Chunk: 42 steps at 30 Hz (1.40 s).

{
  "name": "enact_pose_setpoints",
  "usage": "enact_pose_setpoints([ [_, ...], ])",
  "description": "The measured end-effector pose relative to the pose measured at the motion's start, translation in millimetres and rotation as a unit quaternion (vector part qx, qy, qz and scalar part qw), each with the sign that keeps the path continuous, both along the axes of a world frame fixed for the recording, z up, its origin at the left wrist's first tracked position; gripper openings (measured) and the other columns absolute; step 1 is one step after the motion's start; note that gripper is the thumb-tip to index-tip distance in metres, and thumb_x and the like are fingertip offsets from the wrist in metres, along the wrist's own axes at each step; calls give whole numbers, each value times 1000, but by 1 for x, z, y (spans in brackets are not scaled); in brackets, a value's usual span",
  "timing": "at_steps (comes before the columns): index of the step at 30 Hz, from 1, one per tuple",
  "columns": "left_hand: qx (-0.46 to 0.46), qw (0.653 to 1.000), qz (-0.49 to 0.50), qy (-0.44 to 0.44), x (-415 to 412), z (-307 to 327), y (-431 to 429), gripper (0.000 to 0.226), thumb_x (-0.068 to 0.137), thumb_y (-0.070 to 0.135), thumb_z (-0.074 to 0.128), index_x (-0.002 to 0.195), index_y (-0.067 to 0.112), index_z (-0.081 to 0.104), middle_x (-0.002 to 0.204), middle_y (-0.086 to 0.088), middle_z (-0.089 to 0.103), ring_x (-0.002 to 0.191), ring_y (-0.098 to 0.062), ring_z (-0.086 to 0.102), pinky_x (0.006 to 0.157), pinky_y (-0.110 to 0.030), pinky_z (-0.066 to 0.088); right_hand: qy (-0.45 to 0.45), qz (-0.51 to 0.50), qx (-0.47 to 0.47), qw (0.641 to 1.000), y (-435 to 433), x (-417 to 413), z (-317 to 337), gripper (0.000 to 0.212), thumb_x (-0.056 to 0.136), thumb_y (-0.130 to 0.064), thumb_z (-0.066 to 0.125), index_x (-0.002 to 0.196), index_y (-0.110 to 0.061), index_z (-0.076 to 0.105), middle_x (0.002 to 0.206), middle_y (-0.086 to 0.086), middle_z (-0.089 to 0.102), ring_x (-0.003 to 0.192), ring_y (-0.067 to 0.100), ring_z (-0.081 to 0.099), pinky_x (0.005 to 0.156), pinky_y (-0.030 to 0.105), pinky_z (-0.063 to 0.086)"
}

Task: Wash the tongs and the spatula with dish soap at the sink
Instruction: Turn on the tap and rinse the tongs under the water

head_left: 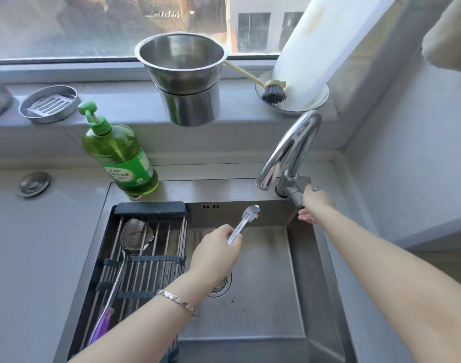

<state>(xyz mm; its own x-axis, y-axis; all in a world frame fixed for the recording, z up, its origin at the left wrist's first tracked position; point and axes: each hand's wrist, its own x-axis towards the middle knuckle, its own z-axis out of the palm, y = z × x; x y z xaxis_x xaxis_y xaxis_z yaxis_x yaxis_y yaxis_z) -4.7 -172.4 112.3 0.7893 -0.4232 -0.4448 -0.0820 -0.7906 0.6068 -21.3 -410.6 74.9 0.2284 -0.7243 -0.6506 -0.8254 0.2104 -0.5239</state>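
Spatula (135,237) (purple handle, smeared blade): lies on the rack (149,207) across the left side of the sink (263,310); dish soap bottle (119,155) upright on the sink's rear-left rim. Tongs (243,222): gripped at the handle end by the left hand (216,255), above the sink basin. Right hand (314,205): curled round the faucet handle (293,193) at the sink's rear-right corner.

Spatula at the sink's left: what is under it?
The spatula lies on a roll-up drying rack spanning the left side of the sink. The basin below the rack is mostly hidden by its rods.
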Motion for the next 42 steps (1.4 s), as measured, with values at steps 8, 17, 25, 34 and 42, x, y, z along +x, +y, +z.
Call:
enact_pose_setpoints([
  [8, 19, 1000, -14, -17, -4, -11, -5, 22, 91, 32, 42, 93, 19, 59, 71, 2, 60, 63, -22, 52, 57, -27, 39, -37, -10, -13, 999, 1, -1, -10, 44, 94, -25, 25, 107, 1, 58, 89, 25, 69, 45, 23, 53, 29, 14, 39],
  [17, 22, 1000, 5, -19, -2, -11, 8, 22, 91, 31, 42, 92, 17, 59, 78, -2, 66, 74, -27, 60, 58, -28, 37, -52, -23, -8, 998, 2, -9, -15, 44, 95, -25, 26, 106, 5, 57, 57, 13, 56, 47, 21, 53, 26, 13, 38],
  [25, 27, 999, 6, -24, -3, -5, 14, 23, 91, 31, 41, 93, 17, 59, 73, 2, 61, 66, -23, 51, 55, -28, 33, -59, -43, -3, 997, 7, -10, -11, 41, 96, -27, 28, 98, 3, 56, 81, 20, 64, 52, 24, 55, 35, 19, 44],
  [34, -54, 998, 31, -14, -19, 2, 29, 16, 92, 29, 44, 90, 18, 57, 60, 4, 52, 57, -20, 45, 56, -29, 36, -310, -6, 352, 883, 124, -21, 31, 5, 89, -4, 56, 88, -1, 61, 81, 10, 68, 72, 15, 67, 73, 24, 57],
  [42, -139, 988, 63, -33, -28, 3, 53, 18, 92, 21, 51, 83, 6, 55, 53, 1, 46, 50, -14, 37, 52, -28, 32, -335, -100, 394, 850, 152, -12, 33, 30, 96, -30, 46, 88, -3, 57, 59, 4, 71, 53, 11, 70, 48, 20, 56],
])
